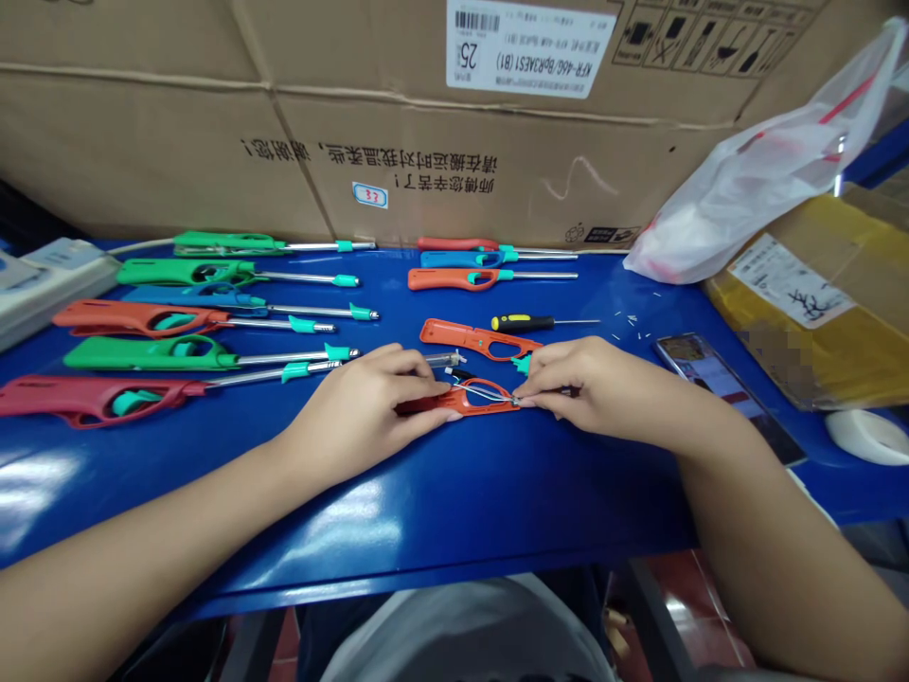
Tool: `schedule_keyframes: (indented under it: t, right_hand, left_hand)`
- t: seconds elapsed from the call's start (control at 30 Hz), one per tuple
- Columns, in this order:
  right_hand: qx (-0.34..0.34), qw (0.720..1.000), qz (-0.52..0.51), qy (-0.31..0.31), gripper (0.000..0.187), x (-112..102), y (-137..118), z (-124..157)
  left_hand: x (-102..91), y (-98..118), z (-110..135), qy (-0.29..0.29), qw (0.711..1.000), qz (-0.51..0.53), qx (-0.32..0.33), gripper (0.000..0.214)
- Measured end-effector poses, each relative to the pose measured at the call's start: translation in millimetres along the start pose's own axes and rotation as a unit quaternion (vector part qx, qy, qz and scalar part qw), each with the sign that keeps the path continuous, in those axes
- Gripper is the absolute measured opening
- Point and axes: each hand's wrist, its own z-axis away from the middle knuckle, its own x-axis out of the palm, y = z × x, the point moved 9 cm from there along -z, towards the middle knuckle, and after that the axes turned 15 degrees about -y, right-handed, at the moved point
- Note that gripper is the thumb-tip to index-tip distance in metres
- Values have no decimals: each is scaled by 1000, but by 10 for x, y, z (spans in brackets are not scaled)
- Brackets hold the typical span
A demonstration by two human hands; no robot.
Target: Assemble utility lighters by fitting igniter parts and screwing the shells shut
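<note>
An orange lighter half-shell (pixel 487 398) lies on the blue tabletop, and my left hand (pixel 380 393) is closed around its handle end. Thin wires run across its trigger opening. At the shell's right end my right hand (pixel 579 384) pinches something small by the wires; my fingers mostly hide it. A clear tube (pixel 446 360) shows just beyond my left fingers. Behind the shell rests a second orange half-shell (pixel 479 338), its inside facing up. A small green lighter part (pixel 522 364) sits beside my right fingertips.
Several long-nosed lighters (pixel 152 353) lie in a stack of rows at the left, more (pixel 454 278) at the back middle. A yellow-black screwdriver (pixel 522 322), a phone (pixel 724 388) and small pins stand right of centre. A cardboard box (pixel 398 123) walls the back; a plastic bag (pixel 753 189) and parcel (pixel 838 294) are right.
</note>
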Motion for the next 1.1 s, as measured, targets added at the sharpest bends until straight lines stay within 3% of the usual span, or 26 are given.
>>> schedule_keyframes:
  t: [0.17,0.73,1.1]
  right_hand:
    - [15,1000,3,-17,23,47,-13,-4]
    - [52,998,-21,17,16,0,66,-3]
    - [163,980,-113,-12,18,106,288,-85]
  left_hand:
    - [-9,-6,6,4,1000,3,2,23]
    - [-3,23,-18,11,1000,-2,7,22]
    - [22,19,-1,9,1000,1,19,21]
